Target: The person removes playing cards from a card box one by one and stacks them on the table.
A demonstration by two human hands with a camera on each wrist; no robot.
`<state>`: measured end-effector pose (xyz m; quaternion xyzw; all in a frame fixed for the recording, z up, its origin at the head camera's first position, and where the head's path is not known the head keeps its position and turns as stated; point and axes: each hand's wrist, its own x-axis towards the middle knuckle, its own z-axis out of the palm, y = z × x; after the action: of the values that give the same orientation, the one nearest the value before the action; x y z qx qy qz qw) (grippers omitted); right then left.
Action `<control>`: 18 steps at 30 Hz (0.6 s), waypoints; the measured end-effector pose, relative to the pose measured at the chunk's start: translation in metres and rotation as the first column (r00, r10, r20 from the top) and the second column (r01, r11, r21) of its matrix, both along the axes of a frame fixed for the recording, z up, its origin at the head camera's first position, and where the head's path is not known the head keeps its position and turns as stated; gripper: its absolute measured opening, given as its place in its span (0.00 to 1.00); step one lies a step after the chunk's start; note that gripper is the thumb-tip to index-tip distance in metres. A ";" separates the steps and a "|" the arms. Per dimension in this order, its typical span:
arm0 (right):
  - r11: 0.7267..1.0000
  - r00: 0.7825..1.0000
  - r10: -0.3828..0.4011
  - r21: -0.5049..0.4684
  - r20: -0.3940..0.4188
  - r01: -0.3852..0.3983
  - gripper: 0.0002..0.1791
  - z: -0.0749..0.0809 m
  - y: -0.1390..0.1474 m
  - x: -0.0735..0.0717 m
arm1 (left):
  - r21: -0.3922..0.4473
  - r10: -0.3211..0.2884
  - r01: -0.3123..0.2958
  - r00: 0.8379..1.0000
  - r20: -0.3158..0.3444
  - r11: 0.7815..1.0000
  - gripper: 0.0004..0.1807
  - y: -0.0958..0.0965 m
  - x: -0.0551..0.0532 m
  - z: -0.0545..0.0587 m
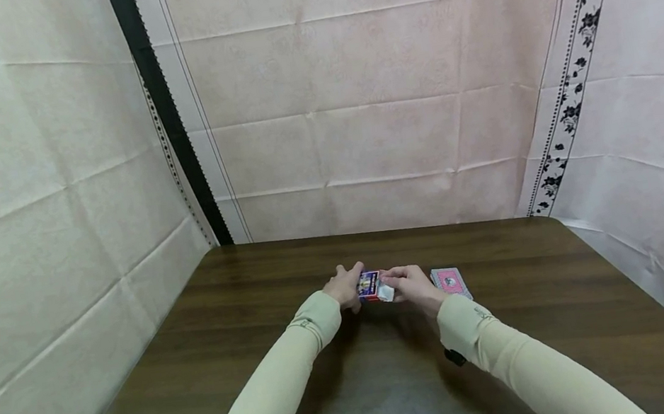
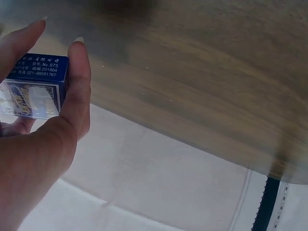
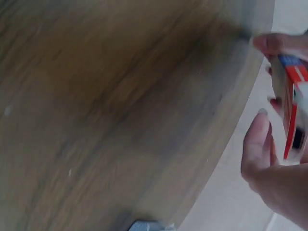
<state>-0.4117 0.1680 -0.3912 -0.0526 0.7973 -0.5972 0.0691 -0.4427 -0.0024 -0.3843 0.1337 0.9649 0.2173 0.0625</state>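
Note:
A blue and red playing card box [image 1: 369, 285] is held just above the table by my left hand [image 1: 344, 289]. In the left wrist view, the thumb and fingers grip the sides of the box [image 2: 41, 67], its printed blue end facing that camera. At the opposite end, where a white flap [image 1: 386, 293] stands out, my right hand [image 1: 411, 286] pinches the box with its fingertips. The right wrist view is blurred and cuts off part of this contact. Beside the right hand, a pink-backed deck of cards [image 1: 449, 281] lies on the table.
The brown wooden table [image 1: 289, 263] extends around both hands. Pale cloth [image 1: 387, 141] hangs behind it and on both sides, with a dark strip [image 1: 170, 116] at left and a floral border [image 1: 577, 77] at right.

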 end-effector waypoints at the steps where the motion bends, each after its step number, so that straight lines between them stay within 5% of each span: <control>1: 1.000 1.000 -0.001 0.003 0.019 0.001 0.19 0.000 -0.001 0.000 | -0.004 -0.009 0.009 1.000 -0.009 1.000 0.40 0.001 0.000 0.000; 7: 0.999 0.998 -0.045 0.023 0.050 0.044 0.18 0.002 -0.007 -0.002 | -0.026 -0.040 0.039 0.998 -0.048 0.999 0.41 0.005 -0.004 0.002; 18: 0.969 0.985 -0.160 0.179 -0.064 0.169 0.16 0.002 0.002 0.004 | -0.050 0.025 -0.026 0.999 -0.024 0.998 0.39 -0.009 -0.003 0.002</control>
<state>-0.4082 0.1696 -0.3887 0.0054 0.8521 -0.5233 0.0044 -0.4457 -0.0112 -0.3828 0.1223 0.9723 0.1923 0.0517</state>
